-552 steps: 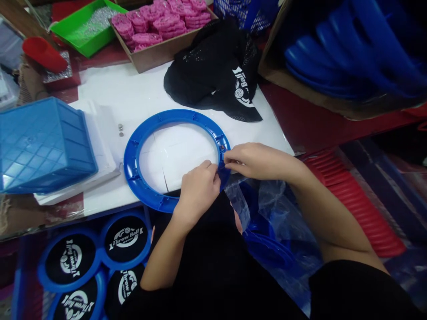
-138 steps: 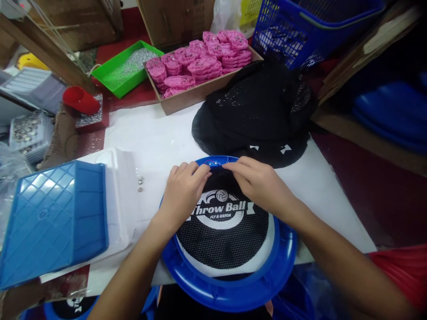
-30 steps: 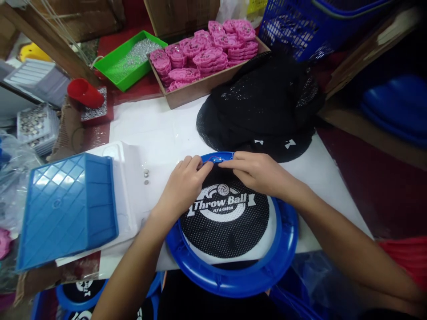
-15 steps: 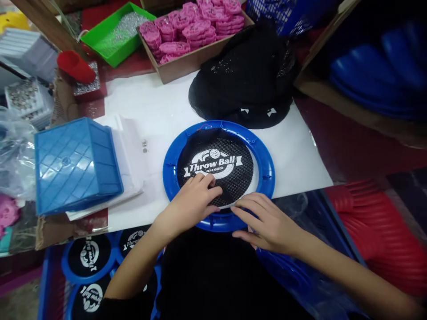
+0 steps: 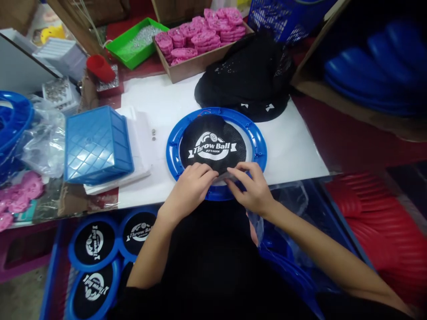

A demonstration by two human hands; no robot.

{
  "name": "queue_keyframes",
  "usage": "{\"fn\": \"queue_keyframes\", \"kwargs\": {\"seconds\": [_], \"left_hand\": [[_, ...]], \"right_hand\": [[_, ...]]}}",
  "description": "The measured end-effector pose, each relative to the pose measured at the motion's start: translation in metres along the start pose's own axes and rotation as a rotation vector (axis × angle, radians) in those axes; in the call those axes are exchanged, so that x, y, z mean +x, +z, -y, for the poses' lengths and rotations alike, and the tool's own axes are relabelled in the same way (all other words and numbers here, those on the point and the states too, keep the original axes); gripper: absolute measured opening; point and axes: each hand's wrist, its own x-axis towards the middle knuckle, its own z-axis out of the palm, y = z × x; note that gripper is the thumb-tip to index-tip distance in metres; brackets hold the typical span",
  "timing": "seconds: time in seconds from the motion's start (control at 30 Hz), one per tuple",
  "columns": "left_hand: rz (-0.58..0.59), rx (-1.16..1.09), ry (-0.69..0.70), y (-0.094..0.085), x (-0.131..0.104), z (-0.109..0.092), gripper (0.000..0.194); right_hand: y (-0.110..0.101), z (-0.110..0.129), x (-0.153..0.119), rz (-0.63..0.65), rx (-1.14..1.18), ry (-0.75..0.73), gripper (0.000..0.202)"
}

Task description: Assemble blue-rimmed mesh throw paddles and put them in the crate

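A blue plastic ring lies on the white sheet in front of me. Inside it is a round black mesh piece printed "Throw Ball", with a white gap showing along its right side. My left hand has its fingers pinched on the near edge of the mesh. Just to the right, my right hand pinches that same edge between thumb and fingers, and the edge looks slightly raised there. Both hands partly cover the near side of the ring. A heap of black mesh pieces sits beyond the ring.
An upturned blue bin stands left on white papers, beside two small metal bits. Behind are a green tray and a box of pink parts. Finished-looking blue discs lie lower left; red parts lie right.
The camera view has shifted, so the table appears higher and further right. My right hand has closed from spread fingers to a pinch at the mesh edge. My left fingers have drawn together there too.
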Motion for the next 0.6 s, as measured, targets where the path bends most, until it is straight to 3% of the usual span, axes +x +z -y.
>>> {"fn": "queue_keyframes", "kwargs": {"seconds": [0.17, 0.4, 0.6], "left_hand": [[-0.169, 0.014, 0.04, 0.018, -0.009, -0.004, 0.022], [-0.379, 0.058, 0.135, 0.036, -0.016, 0.0, 0.021], [-0.378, 0.02, 0.221, 0.038, -0.023, 0.009, 0.032]], "right_hand": [[0.006, 0.003, 0.003, -0.016, -0.004, -0.016, 0.023], [0.007, -0.005, -0.001, -0.059, 0.059, -0.147, 0.032], [0.004, -0.014, -0.003, -0.009, 0.135, -0.216, 0.034]]}}
